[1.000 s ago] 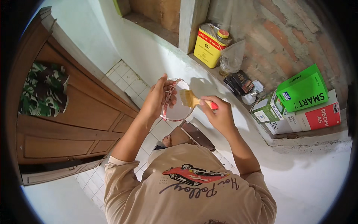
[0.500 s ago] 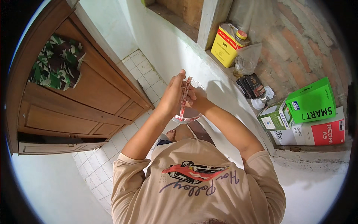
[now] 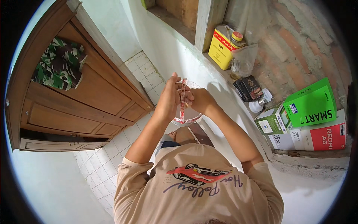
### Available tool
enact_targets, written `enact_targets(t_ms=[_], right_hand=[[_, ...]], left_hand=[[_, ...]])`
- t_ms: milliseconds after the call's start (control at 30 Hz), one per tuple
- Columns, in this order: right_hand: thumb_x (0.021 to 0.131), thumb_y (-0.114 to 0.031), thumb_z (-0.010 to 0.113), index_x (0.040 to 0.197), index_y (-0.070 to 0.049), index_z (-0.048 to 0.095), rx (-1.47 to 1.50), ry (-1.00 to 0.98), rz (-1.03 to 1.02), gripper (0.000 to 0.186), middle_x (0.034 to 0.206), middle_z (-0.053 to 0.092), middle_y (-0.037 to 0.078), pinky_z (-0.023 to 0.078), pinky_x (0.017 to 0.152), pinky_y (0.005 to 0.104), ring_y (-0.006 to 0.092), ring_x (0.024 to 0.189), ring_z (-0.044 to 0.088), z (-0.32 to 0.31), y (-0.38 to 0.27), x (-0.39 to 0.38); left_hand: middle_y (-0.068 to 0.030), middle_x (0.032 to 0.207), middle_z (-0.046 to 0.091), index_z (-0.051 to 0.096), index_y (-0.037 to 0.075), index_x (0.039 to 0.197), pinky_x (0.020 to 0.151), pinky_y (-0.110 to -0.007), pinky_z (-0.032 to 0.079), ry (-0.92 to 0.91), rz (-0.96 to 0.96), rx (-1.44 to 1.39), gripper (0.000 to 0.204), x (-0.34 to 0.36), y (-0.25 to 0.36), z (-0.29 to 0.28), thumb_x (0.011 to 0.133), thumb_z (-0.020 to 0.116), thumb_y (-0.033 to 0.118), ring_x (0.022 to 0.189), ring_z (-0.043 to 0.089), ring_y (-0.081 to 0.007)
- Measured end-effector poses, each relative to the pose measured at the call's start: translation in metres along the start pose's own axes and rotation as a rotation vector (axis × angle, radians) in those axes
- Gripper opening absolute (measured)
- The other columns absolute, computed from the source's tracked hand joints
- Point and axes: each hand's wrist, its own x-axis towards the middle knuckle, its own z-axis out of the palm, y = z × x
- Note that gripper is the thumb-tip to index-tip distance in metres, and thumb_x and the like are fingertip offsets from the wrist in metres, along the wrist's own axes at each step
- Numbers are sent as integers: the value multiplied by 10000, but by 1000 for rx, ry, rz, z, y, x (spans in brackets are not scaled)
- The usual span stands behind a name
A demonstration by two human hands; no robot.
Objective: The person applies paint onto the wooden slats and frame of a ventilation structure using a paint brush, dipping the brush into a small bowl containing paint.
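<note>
Your left hand and right hand press together around a clear plastic cup with a red-printed strip, held above the tiled floor. On the ledge along the wall's right edge stand a yellow tin and a green box.

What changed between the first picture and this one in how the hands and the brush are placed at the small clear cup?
The right hand and its brush, earlier held apart to the right of the cup, have moved in against the left hand; the brush is now hidden. The left hand stays on the cup. The yellow can and boxes on the ledge stay put.
</note>
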Motion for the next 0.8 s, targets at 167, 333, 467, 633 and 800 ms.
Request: enact_targets(t_ms=[167, 333, 467, 633, 800], right_hand=[[902, -207, 637, 984, 20, 686, 482, 294, 291, 246, 707, 682, 139, 520, 562, 320, 195, 666, 690, -18, 4, -45], [943, -177, 616, 1103, 11, 633, 945, 445, 313, 248, 817, 679, 104, 522, 530, 253, 162, 673, 666, -13, 26, -73], [944, -221, 612, 1113, -9, 611, 1128, 569, 395, 271, 806, 657, 107, 530, 572, 283, 175, 687, 649, -11, 19, -84], [956, -257, 557, 1096, -21, 583, 1335, 710, 346, 275, 790, 635, 104, 505, 603, 325, 200, 666, 616, 4, 19, -90], [937, -243, 519, 1114, -31, 597, 1414, 785, 347, 288, 809, 620, 111, 484, 620, 370, 222, 720, 589, 3, -1, -88]], left_hand=[[-142, 925, 542, 341, -88, 1248, 674, -363, 500, 5, 51, -85, 639, 12, -8, -5, 996, 332, 500, 742, 598, -237], [-140, 932, 541, 347, -87, 1247, 705, -370, 504, -54, 65, -97, 652, 20, -1, -12, 991, 318, 512, 771, 590, -230], [-147, 927, 543, 352, -86, 1242, 698, -376, 504, -27, 69, -124, 671, 27, 11, -22, 982, 323, 533, 763, 586, -243], [-133, 962, 546, 377, -77, 1251, 760, -389, 482, -54, 46, -145, 672, 28, 16, -40, 974, 353, 536, 823, 571, -234], [-149, 1175, 469, 381, -52, 1327, 884, -446, 433, 69, -40, -191, 747, 51, -3, -81, 942, 405, 589, 1039, 484, -272]])
